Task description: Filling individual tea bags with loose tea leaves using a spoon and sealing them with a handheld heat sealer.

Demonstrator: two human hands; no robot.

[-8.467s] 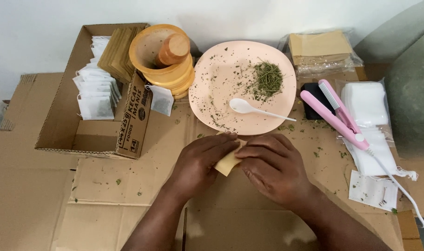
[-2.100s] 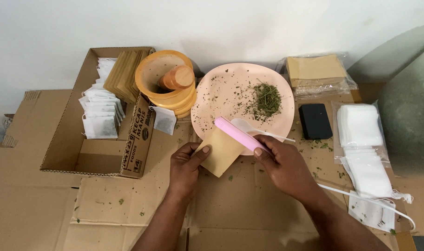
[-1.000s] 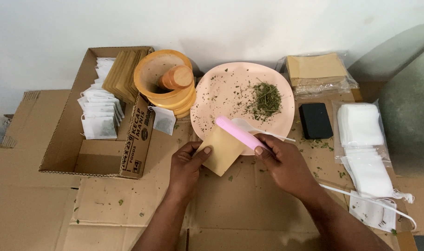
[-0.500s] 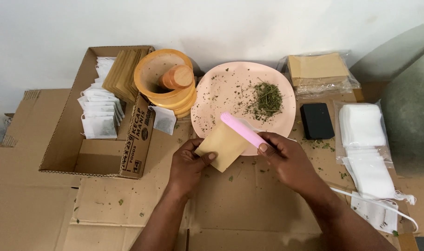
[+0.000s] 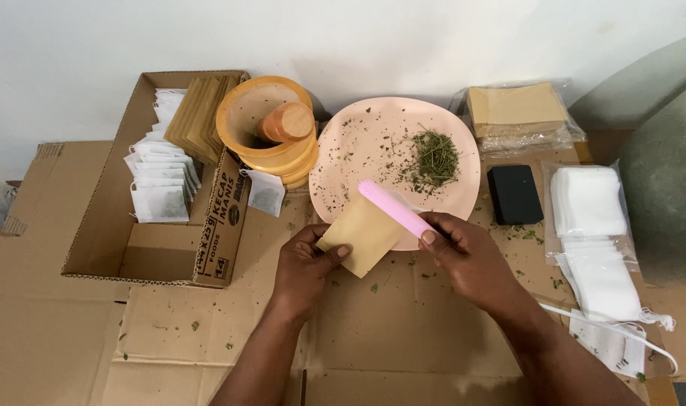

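Hands (image 5: 388, 259) on flat tan paper pouch (image 5: 361, 234), pink sealer (image 5: 395, 210) across its top edge.

Soft, even daylight fills the scene from above, bright without harsh glare. Faint shadows fall beneath the left hand (image 5: 307, 265) and right hand (image 5: 472, 258), and inside the cardboard box (image 5: 102, 233). The white wall (image 5: 358, 45) shows a gentle grey falloff. Focus is sharp at centre; edges bow slightly from wide-angle distortion.
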